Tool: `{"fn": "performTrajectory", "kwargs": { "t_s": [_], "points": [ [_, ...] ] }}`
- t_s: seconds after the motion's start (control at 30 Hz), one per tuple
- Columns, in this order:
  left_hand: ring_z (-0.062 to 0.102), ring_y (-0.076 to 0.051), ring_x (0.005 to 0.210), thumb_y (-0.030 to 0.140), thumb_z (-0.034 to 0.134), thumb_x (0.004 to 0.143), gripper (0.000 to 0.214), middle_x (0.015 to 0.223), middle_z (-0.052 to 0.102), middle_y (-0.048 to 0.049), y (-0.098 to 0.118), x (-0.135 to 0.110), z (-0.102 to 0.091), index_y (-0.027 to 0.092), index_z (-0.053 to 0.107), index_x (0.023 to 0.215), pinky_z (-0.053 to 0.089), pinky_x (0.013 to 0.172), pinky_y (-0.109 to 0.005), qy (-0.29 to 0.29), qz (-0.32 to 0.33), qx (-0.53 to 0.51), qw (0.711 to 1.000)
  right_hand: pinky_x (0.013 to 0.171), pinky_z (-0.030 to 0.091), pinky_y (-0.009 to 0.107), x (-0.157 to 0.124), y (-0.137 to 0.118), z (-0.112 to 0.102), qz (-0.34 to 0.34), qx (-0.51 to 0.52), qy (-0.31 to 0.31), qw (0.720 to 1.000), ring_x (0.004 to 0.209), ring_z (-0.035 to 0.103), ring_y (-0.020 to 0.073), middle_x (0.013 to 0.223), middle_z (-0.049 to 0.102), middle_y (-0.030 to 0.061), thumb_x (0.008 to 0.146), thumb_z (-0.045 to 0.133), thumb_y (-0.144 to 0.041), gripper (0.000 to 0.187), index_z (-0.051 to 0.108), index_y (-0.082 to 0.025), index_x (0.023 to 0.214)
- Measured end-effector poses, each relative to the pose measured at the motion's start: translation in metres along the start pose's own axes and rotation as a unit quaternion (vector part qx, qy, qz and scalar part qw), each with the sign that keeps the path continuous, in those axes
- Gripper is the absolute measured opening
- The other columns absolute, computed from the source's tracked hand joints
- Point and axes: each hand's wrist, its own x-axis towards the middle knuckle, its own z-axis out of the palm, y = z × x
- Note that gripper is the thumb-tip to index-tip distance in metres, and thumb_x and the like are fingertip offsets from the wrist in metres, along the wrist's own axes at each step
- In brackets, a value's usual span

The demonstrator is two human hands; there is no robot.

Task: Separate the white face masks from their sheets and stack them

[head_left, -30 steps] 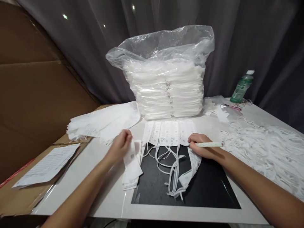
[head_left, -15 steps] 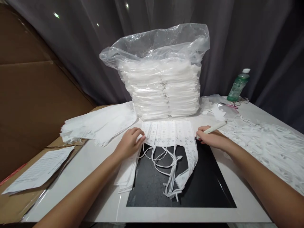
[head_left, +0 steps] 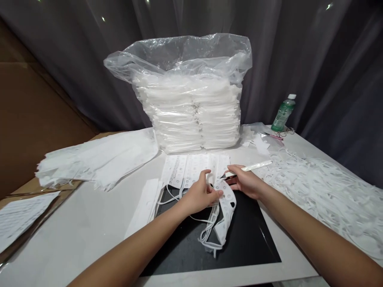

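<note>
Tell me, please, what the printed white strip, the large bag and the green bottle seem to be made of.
Strip: matte, perhaps nonwoven fabric or paper; it bends softly. Bag: likely thin, glossy plastic film; the curtain shows through. Bottle: probably plastic, shiny and translucent.

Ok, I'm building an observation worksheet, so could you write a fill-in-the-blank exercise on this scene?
The white pen-like tool is in the person's ____ hand.
The rectangular panel on the table is coloured ____.
The bottle has a ____ cap.
The stacked white pieces stand inside a clear plastic ____.

Missing words: right; black; white; bag.
</note>
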Motion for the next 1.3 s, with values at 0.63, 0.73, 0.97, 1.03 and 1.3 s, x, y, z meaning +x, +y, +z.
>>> {"fn": "performTrajectory", "kwargs": {
  "t_s": [0.63, 0.73, 0.97, 1.03, 1.3],
  "points": [
    [0.065, -0.015, 0.072, 0.039, 0.077, 0.068, 0.088, 0.081, 0.069, 0.0012, 0.004, -0.002, 0.000, 0.022, 0.026, 0.138, 0.048, 0.068, -0.026, 0.112, 0.056, -0.287, 0.950, 0.068, 0.058, 0.028, -0.004, 0.007, 0.005, -0.077, 0.018, -0.052, 0.996, 0.076, 0.071, 0.0171, 0.084, 0.071, 0.0044, 0.083, 0.060, -0.053, 0.036, 0.064, -0.019, 0.094],
    [0.065, -0.016, 0.073, 0.038, 0.076, 0.069, 0.083, 0.080, 0.069, 0.0010, 0.005, -0.002, 0.001, 0.021, 0.029, 0.136, 0.048, 0.071, -0.027, 0.116, 0.050, -0.275, 0.953, 0.077, 0.056, 0.029, -0.004, 0.011, 0.006, -0.119, 0.028, -0.056, 0.991, 0.079, 0.071, 0.0177, 0.083, 0.072, 0.0033, 0.074, 0.069, -0.056, 0.039, 0.064, -0.019, 0.085],
    [0.062, -0.014, 0.062, 0.037, 0.076, 0.068, 0.082, 0.070, 0.066, 0.0049, 0.006, -0.003, 0.002, 0.023, 0.031, 0.135, 0.045, 0.061, -0.024, 0.127, 0.046, -0.249, 0.959, 0.080, 0.056, 0.035, -0.004, 0.013, 0.005, -0.129, 0.021, -0.046, 0.990, 0.079, 0.071, 0.0203, 0.073, 0.070, -0.0002, 0.069, 0.072, -0.057, 0.037, 0.059, -0.023, 0.075],
    [0.061, -0.014, 0.061, 0.037, 0.076, 0.067, 0.082, 0.069, 0.065, 0.0054, 0.007, -0.004, 0.003, 0.022, 0.031, 0.134, 0.044, 0.059, -0.023, 0.127, 0.048, -0.252, 0.958, 0.080, 0.056, 0.035, -0.005, 0.012, 0.006, -0.130, 0.011, -0.046, 0.990, 0.078, 0.070, 0.0201, 0.073, 0.069, -0.0007, 0.069, 0.072, -0.056, 0.036, 0.057, -0.023, 0.071],
    [0.061, -0.014, 0.064, 0.038, 0.076, 0.066, 0.082, 0.075, 0.067, 0.0035, 0.008, -0.005, 0.004, 0.023, 0.030, 0.133, 0.045, 0.062, -0.024, 0.111, 0.050, -0.270, 0.955, 0.077, 0.053, 0.034, -0.004, 0.015, 0.003, -0.185, -0.059, -0.042, 0.980, 0.074, 0.065, 0.0171, 0.076, 0.063, -0.0015, 0.077, 0.064, -0.053, 0.040, 0.042, -0.022, 0.064]
  ]
}}
